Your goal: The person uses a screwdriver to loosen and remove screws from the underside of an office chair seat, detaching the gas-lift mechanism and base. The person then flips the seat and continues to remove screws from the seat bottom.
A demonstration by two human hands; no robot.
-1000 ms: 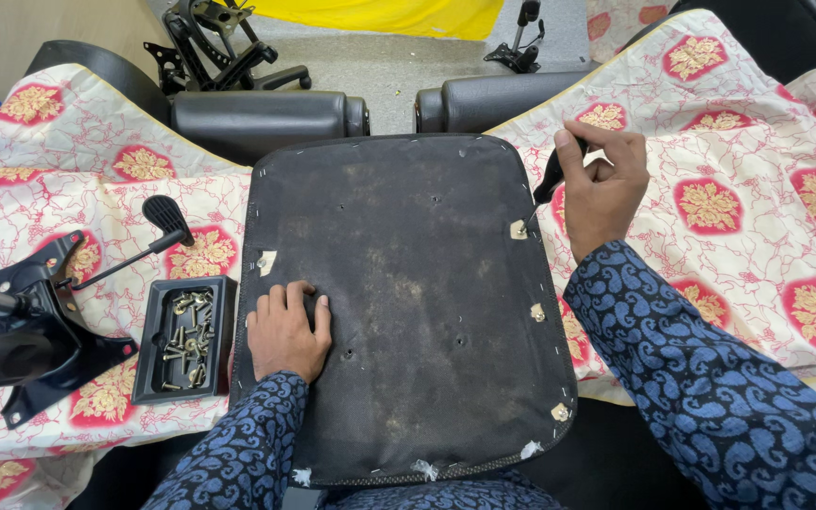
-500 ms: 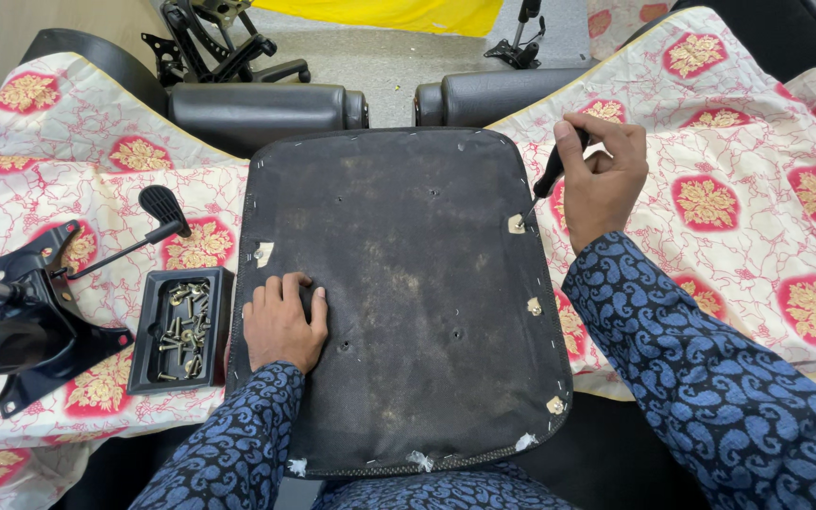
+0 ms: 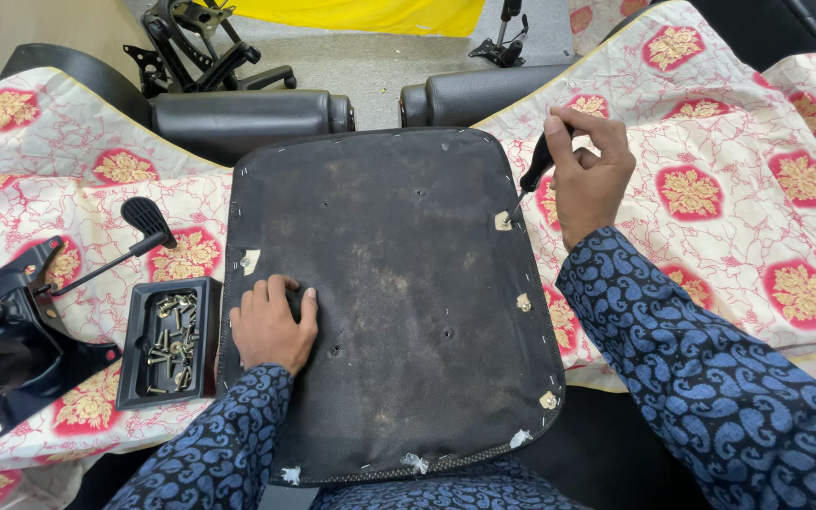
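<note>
**Screwdriver tip at the seat's right edge**

Far left of the frame, a black metal mechanism [image 3: 7,345] lies on the cloth [image 3: 68,198], flat plate and thick tube, with a thin lever running up to a paddle-shaped knob. That cloth is cream with red webbed lines and gold-and-red medallions, wrinkled all across the frame. Just right of the mechanism sits a black rectangular tray [image 3: 132,378], shallow, holding a loose heap of brass-coloured screws [image 3: 174,340].

Centre frame now: the seat [image 3: 389,293] lies upside down, a rounded rectangle covered in matte black fabric, dusty and scuffed tan in the middle, staples glinting round its rim, small holes dotted across it, pale scraps at its edges. The left hand [image 3: 269,326] rests flat on its lower left part, palm down, fingers close together and slightly curled, beside a hole.

Upper right of centre, the right hand [image 3: 586,175] grips a screwdriver [image 3: 531,179], fingers and thumb wrapped round the black handle. The slim shaft slants down-left, its tip at a pale patch on the seat's right rim.

Along the top, two black padded armrests [image 3: 247,113] and bare grey floor.
</note>
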